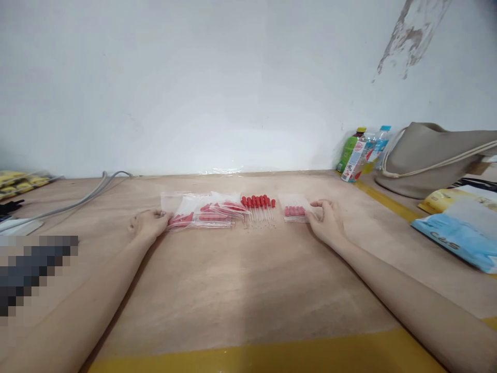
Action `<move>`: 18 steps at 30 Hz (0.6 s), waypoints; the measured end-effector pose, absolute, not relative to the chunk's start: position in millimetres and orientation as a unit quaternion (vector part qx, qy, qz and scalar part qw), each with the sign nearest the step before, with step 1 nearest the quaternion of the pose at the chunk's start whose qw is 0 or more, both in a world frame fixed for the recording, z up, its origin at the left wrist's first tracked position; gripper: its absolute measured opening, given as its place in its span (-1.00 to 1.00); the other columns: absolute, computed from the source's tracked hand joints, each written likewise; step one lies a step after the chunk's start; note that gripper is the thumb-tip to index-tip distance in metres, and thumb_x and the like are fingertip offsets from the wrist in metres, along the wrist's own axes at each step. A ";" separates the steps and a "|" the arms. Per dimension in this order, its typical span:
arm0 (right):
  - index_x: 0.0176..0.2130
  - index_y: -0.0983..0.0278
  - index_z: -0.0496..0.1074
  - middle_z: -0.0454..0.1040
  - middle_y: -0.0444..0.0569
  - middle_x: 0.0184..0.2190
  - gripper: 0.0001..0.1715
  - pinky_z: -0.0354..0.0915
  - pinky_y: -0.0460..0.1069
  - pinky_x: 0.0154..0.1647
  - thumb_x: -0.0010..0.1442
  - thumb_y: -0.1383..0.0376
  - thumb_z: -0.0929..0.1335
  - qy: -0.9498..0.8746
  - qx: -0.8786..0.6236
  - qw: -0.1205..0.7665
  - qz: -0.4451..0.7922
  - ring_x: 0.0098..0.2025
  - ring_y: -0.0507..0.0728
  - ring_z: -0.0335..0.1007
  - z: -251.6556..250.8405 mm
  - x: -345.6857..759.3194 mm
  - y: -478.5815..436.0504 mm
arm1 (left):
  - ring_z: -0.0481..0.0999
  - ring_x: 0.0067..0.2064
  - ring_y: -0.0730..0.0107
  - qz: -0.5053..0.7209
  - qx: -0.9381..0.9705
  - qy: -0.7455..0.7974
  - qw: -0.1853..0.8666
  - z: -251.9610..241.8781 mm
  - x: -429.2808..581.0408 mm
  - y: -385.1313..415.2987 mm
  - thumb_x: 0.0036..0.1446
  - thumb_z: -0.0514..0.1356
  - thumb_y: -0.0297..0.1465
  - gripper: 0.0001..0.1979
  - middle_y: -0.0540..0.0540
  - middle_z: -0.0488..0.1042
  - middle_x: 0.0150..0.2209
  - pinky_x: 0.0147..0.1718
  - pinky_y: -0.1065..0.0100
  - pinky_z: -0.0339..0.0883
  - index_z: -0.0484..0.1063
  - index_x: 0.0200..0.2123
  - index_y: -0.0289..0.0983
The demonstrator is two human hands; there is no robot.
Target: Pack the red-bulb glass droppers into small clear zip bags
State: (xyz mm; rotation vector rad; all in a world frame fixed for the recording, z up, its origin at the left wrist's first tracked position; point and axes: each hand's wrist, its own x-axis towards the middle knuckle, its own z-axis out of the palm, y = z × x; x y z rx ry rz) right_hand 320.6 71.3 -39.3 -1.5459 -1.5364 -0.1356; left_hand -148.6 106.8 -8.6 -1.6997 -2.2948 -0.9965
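A row of glass droppers with red rubber bulbs (256,202) lies loose on the wooden table, bulbs toward the wall. To their left, several clear plastic bags of red-bulbed droppers (212,212) overlap in a pile. My left hand (150,223) has its fingers closed at the left edge of that pile, pinching a bag. On the right, a single small clear bag (294,210) lies flat, with red bulbs showing in its lower part. My right hand (326,220) holds this bag's right edge between thumb and fingers.
Drink bottles (355,155) and a grey-beige bag (430,160) stand at the back right. Blue (454,238) and yellow packets lie nearer on that side. A grey cable (85,197) and yellow packs (23,181) are at the left. Yellow tape (248,357) marks the front edge.
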 end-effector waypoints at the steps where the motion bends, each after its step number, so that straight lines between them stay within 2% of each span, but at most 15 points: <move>1: -0.27 0.28 0.34 0.31 0.12 -0.20 -0.74 0.16 0.13 -0.03 0.02 0.20 0.29 -0.641 -0.615 0.454 -0.069 -0.07 0.24 0.22 -39.9 319.5 71.2 | 0.31 -0.07 -0.23 -0.353 -0.551 -0.752 0.079 -5.8 -146.3 104.2 -0.01 0.14 -0.22 -0.72 -0.31 0.42 -0.32 -0.18 -0.20 0.16 0.40 -0.45 -0.36; 4: -0.30 0.30 0.38 0.31 0.14 -0.20 -0.76 0.17 0.11 -0.06 0.04 0.21 0.28 -0.682 -0.590 0.419 -0.105 -0.08 0.24 0.23 -40.5 314.6 69.9 | 0.28 0.02 -0.05 -0.429 -0.532 -0.713 0.156 5.0 -133.5 94.5 0.13 0.02 -0.28 -0.72 -0.29 0.35 -0.11 -0.05 -0.03 0.17 0.35 -0.27 -0.40; 6: -0.30 0.32 0.40 0.31 0.16 -0.18 -0.77 0.16 0.11 -0.07 0.06 0.23 0.27 -0.704 -0.579 0.391 -0.130 -0.08 0.24 0.23 -39.3 310.1 67.3 | 0.26 0.06 0.11 -0.456 -0.567 -0.661 0.187 10.3 -117.4 86.9 0.17 -0.01 -0.33 -0.75 -0.20 0.30 -0.01 0.02 0.10 0.16 0.31 -0.19 -0.38; 9: -0.29 0.32 0.41 0.33 0.16 -0.14 -0.76 0.12 0.11 -0.06 0.10 0.23 0.25 -0.732 -0.557 0.360 -0.157 -0.06 0.23 0.24 -34.9 302.4 61.4 | 0.35 0.02 0.30 -0.440 -0.676 -0.563 0.181 9.6 -80.4 70.3 0.16 0.03 -0.37 -0.84 -0.07 0.38 -0.03 0.00 0.30 0.23 0.35 -0.24 -0.27; 11: -0.28 0.30 0.42 0.37 0.12 -0.15 -0.75 0.09 0.10 -0.05 0.13 0.21 0.24 -0.751 -0.539 0.348 -0.156 -0.07 0.21 0.25 -31.0 297.6 57.6 | 0.38 0.00 0.30 -0.379 -0.829 -0.387 0.140 5.2 -51.8 53.8 0.17 -0.01 -0.45 -0.82 -0.11 0.43 -0.08 0.00 0.27 0.24 0.37 -0.23 -0.26; 13: -0.23 0.27 0.42 0.40 0.08 -0.14 -0.72 0.06 0.09 -0.02 0.15 0.18 0.23 -0.775 -0.520 0.334 -0.135 -0.05 0.18 0.25 -27.4 294.1 55.6 | 0.36 0.03 0.32 -0.271 -0.924 -0.264 0.064 1.0 -26.6 34.0 0.19 -0.04 -0.48 -0.79 -0.09 0.40 -0.01 0.01 0.28 0.23 0.37 -0.21 -0.24; 15: -0.14 0.23 0.40 0.39 0.05 -0.07 -0.66 0.03 0.10 0.02 0.17 0.15 0.22 -0.798 -0.507 0.308 -0.106 0.00 0.17 0.23 -25.2 292.4 56.4 | 0.39 0.00 0.37 -0.179 -0.957 -0.226 -0.038 -0.7 -9.7 15.6 0.22 -0.06 -0.47 -0.77 -0.10 0.31 0.08 -0.04 0.34 0.28 0.35 -0.16 -0.22; 18: -0.02 0.21 0.35 0.34 0.03 0.03 -0.58 0.03 0.12 0.05 0.19 0.12 0.19 -0.815 -0.510 0.269 -0.048 0.06 0.17 0.21 -24.9 293.3 61.8 | 0.33 0.07 0.28 -0.149 -0.952 -0.224 -0.147 0.1 -1.0 -0.7 0.18 0.05 -0.32 -0.78 -0.17 0.22 0.13 0.00 0.29 0.25 0.31 -0.12 -0.24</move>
